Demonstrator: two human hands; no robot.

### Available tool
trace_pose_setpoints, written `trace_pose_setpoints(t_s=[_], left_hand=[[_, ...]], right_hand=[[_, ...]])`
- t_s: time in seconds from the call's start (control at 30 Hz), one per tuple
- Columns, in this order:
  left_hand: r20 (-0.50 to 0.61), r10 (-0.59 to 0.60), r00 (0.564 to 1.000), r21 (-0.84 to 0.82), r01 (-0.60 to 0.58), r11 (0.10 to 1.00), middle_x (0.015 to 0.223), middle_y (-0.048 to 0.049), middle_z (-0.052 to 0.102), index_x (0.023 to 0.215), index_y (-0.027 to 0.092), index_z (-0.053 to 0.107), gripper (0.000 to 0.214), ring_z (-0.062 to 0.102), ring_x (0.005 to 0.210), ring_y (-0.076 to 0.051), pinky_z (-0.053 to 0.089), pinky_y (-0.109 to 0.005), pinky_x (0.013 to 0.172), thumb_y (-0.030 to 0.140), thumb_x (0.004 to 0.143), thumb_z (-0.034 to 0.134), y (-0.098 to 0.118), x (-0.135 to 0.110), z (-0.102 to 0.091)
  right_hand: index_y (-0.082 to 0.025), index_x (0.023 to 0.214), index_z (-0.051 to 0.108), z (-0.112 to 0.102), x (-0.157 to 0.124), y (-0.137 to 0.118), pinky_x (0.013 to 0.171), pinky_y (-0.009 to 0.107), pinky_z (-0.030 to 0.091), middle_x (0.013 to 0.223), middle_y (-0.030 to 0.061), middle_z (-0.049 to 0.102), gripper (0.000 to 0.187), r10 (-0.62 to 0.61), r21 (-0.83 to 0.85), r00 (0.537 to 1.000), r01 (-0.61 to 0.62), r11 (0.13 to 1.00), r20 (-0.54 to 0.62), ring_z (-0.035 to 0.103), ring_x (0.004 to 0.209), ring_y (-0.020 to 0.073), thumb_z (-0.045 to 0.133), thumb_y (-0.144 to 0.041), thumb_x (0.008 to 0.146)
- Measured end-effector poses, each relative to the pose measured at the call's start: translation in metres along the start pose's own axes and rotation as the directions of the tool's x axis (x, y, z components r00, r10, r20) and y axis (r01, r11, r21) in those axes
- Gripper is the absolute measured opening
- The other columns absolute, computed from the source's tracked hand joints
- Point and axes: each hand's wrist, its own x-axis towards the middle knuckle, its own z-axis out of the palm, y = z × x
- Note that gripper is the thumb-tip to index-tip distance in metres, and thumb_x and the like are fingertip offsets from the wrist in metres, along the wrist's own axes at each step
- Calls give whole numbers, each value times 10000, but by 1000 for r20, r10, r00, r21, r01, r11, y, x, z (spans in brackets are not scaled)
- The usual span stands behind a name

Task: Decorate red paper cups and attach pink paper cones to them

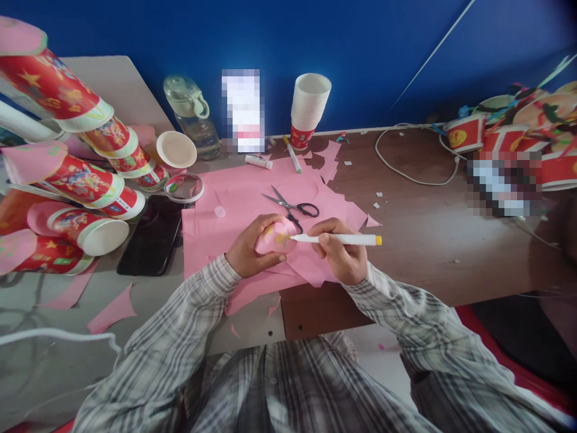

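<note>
My left hand (255, 246) is closed around a pink paper piece (271, 236) that carries yellow and greenish marks; its far shape is partly hidden by my fingers. In my right hand (341, 251) is a white marker (342, 239) with a yellow end, its tip touching or very near the marked paper. Just beyond my hands, black-handled scissors (295, 207) lie with blades apart on pink paper sheets (211, 240). A capped white marker (258, 162) and another with a green end (292, 154) rest at the sheets' far edge.
Decorated red paper cups (83, 186) crowd the left, near a black phone (151, 237) and a tape roll (183, 187). A water bottle (193, 117) and a tall cup stack (309, 111) stand by the blue wall. More red cups (505, 141) and a white cable (412, 179) are right.
</note>
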Motion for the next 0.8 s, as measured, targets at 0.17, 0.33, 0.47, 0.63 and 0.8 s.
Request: trace_pose_setpoints(t_s=[0.17, 0.33, 0.47, 0.63, 0.8], left_hand=[[4, 4, 1000, -11, -4, 1000, 1140, -140, 478, 1198, 141, 355, 629, 461, 1082, -243, 404, -429, 918, 323, 677, 656, 1, 1, 0], [-2, 7, 1000, -9, -7, 1000, 1140, -143, 478, 1200, 143, 356, 633, 463, 1077, -245, 414, -429, 907, 320, 673, 660, 1, 0, 0], [-4, 15, 1000, -8, -15, 1000, 1143, -143, 475, 1202, 146, 356, 628, 460, 1083, -249, 413, -435, 907, 322, 679, 655, 1, 0, 0], [-1, 19, 1000, -5, -19, 1000, 1146, -143, 475, 1207, 150, 351, 640, 464, 1071, -248, 415, -437, 903, 316, 673, 662, 0, 0, 0], [-2, 18, 1000, -7, -18, 1000, 1147, -143, 475, 1206, 152, 353, 639, 461, 1076, -251, 413, -443, 905, 312, 671, 665, 0, 0, 0]], right_hand=[[-237, 888, 814, 1, 0, 0, 442, 254, 392, 506, -60, 591, 541, 42, 23, 999, -42, 999, -15, 509, 428, 136, 890, -744, 1060], [-242, 895, 815, 1, -1, -1, 440, 257, 360, 510, -63, 584, 518, 65, 32, 998, -65, 997, 7, 487, 425, 136, 889, -726, 1061], [-246, 902, 807, 1, 0, 0, 439, 255, 354, 502, -69, 577, 515, 54, 56, 999, -54, 997, 2, 486, 419, 136, 899, -729, 1056], [-234, 885, 820, 0, -2, -1, 424, 249, 338, 495, -70, 564, 513, 80, 53, 996, -82, 995, 40, 453, 410, 125, 898, -711, 1059], [-235, 881, 821, 1, -3, -3, 435, 259, 357, 495, -65, 565, 508, 99, 65, 995, -100, 993, 17, 460, 417, 132, 898, -710, 1045]])
